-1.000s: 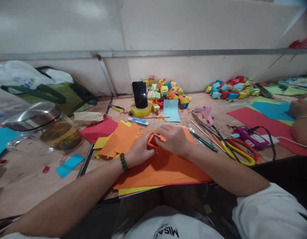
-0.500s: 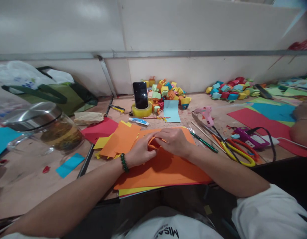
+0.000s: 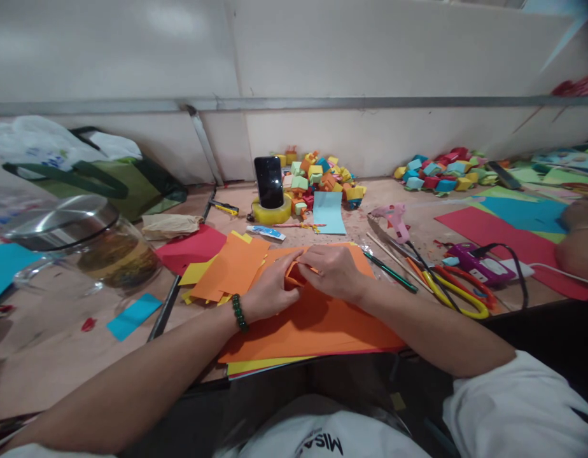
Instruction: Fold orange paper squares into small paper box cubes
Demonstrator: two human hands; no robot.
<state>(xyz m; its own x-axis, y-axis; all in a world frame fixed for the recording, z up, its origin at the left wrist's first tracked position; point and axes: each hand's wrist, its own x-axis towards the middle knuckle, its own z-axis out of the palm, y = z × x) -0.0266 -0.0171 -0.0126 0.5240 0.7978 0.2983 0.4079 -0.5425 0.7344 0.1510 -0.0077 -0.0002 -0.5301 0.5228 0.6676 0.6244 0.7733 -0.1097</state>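
Both hands pinch a small folded orange paper (image 3: 294,275) between them: left hand (image 3: 270,291) on its left side, right hand (image 3: 336,270) on its right, fingers pressed together on it. It sits just above an orange sheet (image 3: 313,327). Scissors (image 3: 454,289) lie right; a phone (image 3: 268,182) stands far.

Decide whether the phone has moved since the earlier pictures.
No. The phone stands in the yellow tape roll, just left of the pile of paper cubes, as before.
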